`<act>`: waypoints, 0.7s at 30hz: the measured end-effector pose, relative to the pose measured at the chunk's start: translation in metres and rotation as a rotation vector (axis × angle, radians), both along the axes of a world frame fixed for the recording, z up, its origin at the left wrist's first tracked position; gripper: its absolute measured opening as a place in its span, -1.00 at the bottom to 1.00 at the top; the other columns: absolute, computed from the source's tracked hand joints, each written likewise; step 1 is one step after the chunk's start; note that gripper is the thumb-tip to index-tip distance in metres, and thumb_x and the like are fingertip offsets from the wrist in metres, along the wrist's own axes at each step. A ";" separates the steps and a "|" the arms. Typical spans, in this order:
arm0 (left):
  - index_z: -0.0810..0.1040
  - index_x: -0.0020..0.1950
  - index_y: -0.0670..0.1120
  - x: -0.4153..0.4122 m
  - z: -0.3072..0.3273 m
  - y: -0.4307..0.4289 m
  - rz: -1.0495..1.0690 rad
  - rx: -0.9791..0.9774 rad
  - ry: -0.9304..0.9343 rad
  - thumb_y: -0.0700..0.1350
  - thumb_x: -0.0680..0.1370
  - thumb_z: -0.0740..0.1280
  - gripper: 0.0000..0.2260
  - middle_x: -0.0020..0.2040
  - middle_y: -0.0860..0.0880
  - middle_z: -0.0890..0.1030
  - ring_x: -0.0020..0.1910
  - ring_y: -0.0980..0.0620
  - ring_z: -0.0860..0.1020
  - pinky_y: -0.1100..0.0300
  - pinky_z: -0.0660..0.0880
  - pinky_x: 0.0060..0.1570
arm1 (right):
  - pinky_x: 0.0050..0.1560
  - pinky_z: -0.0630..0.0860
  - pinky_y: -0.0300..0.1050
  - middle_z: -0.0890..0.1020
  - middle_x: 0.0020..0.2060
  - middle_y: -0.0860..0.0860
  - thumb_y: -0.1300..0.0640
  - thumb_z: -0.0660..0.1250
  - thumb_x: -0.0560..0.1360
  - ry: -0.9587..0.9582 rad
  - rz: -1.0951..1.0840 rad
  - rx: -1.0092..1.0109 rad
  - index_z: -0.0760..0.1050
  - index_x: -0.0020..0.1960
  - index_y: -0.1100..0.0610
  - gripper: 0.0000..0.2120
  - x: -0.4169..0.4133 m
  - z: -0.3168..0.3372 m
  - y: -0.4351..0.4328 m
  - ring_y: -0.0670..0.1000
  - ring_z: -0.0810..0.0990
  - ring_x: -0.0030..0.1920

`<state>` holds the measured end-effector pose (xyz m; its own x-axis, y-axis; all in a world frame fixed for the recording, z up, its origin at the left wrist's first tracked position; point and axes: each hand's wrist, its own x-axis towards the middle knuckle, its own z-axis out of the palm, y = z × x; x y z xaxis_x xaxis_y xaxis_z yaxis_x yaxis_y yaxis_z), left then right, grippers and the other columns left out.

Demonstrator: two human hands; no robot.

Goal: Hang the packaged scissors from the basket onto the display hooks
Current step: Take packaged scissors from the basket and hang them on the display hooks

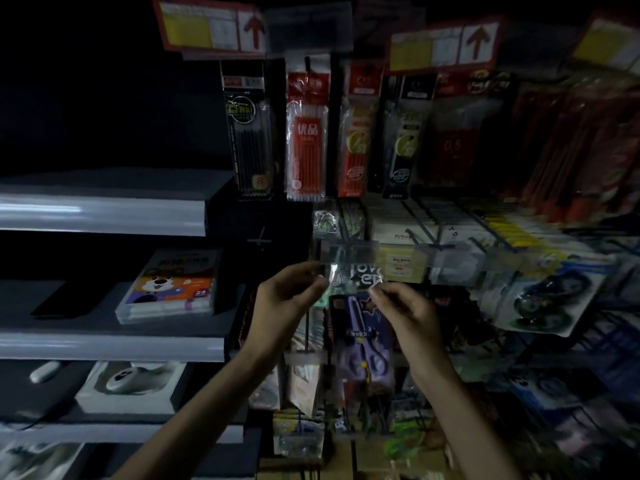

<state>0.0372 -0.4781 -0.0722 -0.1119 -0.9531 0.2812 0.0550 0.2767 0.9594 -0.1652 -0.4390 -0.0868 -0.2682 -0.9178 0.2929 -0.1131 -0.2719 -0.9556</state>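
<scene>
Left grip [287, 296] pinches top left corner of scissors pack [360, 327]. Pack held up just under clear tag strip [349, 252], not yet hung. Right grip [405, 313] pinches top right corner. Step: hanging. Next, prob: line up pack hole w/ hook, slide on. Hook too blurred to see.

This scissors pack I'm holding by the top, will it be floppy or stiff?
Probably floppy at the top: the scissors pack has a thin clear top edge that the left hand and right hand pinch. Likely bottom-heavy, since the scissors sit low, so it may swing.
</scene>
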 end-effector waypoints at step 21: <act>0.69 0.24 -0.03 0.010 0.063 0.008 -0.113 -0.177 -0.054 -0.19 0.62 0.44 -0.79 -0.11 -0.08 0.73 -0.11 0.09 0.69 0.23 0.61 -0.06 | -0.19 0.46 -0.05 0.66 -0.20 0.20 -0.01 0.44 0.58 0.013 -0.079 -0.036 0.64 -0.13 0.18 -0.75 0.005 0.010 -0.003 0.15 0.64 -0.17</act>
<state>0.0476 -0.4698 -0.0091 -0.2349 -0.8696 0.4342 0.0453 0.4365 0.8986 -0.1597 -0.4415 -0.0763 -0.3352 -0.8828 0.3292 -0.1477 -0.2959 -0.9437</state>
